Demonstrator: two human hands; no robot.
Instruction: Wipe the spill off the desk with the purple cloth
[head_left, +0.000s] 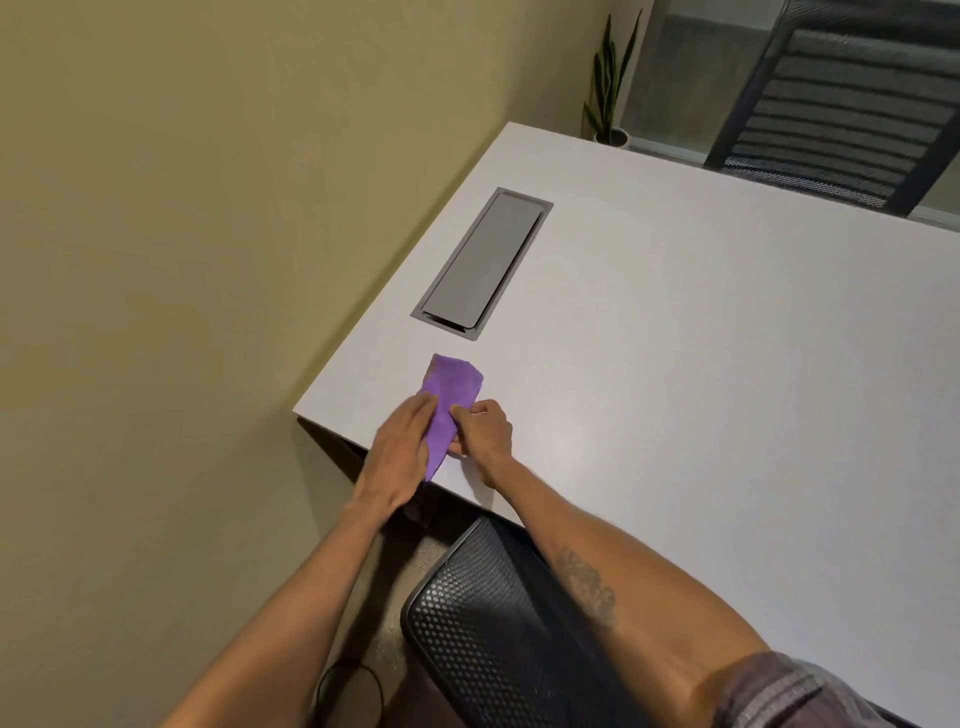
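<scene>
Both hands meet at the worktop's (701, 364) near left corner: left hand (402, 441) pressed flat on the purple cloth (451, 387), right hand (485, 428) pinching its right edge. Its long axis runs away from them toward the cable hatch (480, 262). No spill is visible.

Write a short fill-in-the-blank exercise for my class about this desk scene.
1. The cloth on the desk is ____ in colour.
2. The number of hands touching it is ____.
3. Beyond it, set into the desk, lies a closed grey cable ____.
4. The potted plant stands on the ____.

Missing words: purple; two; hatch; floor
</scene>
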